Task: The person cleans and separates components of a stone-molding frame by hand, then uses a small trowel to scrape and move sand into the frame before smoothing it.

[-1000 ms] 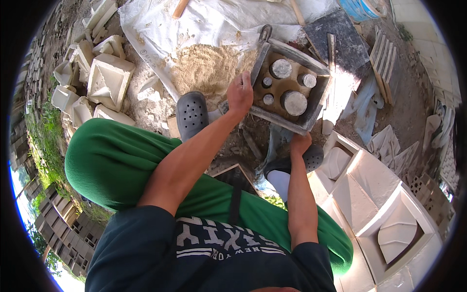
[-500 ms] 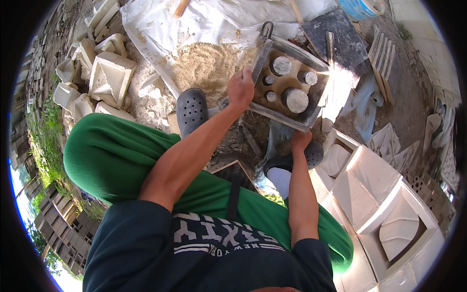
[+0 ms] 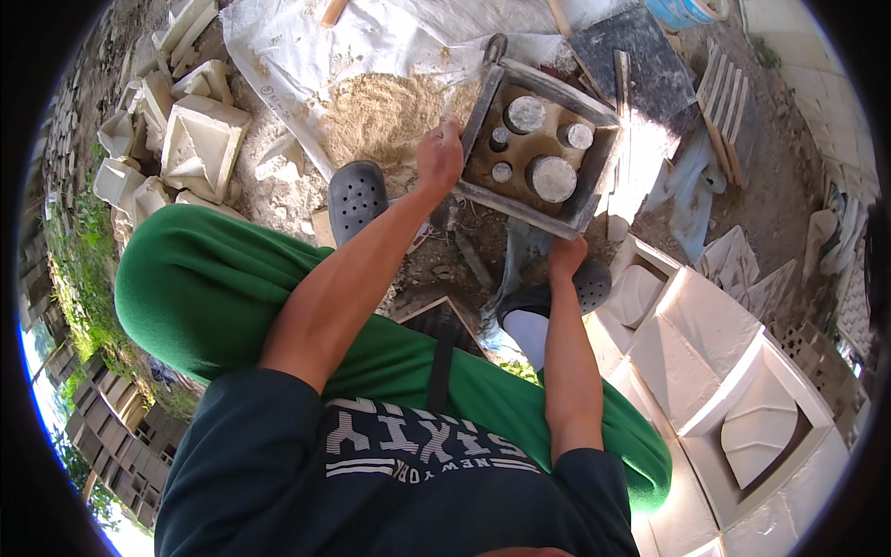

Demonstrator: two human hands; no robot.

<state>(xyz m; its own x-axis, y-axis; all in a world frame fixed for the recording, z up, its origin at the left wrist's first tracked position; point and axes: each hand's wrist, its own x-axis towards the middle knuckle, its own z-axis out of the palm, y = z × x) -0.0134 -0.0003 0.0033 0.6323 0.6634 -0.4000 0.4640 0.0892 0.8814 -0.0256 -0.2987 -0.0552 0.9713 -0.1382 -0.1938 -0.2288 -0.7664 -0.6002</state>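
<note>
Although the whole view has slid slightly up and left over the last half second, the grey box (image 3: 520, 213) keeps roughly the same place against the ground, between and beyond the two feet, with both hands on it as before and five round cylinders (image 3: 554, 179) standing in its brown fill (image 3: 548, 147); the left hand (image 3: 440, 158) has shifted leftward along with the box's left corner. Whether the box rests on something or hangs from the hands is hard to tell, because its underside is hidden; the right hand's fingers are out of sight beneath the near corner, so I cannot tell how far they are closed. The right forearm partly covers the right clog (image 3: 594, 286), while the blue bucket (image 3: 682, 11) and a wooden handle (image 3: 334, 12) are cut off at the top edge. Stretched diagonally across the left thigh, the left arm ends in a hand curled closed on the box's left side, thumb side up; the right arm runs almost straight away from the body, its hand (image 3: 566, 257) low against the near right corner
</note>
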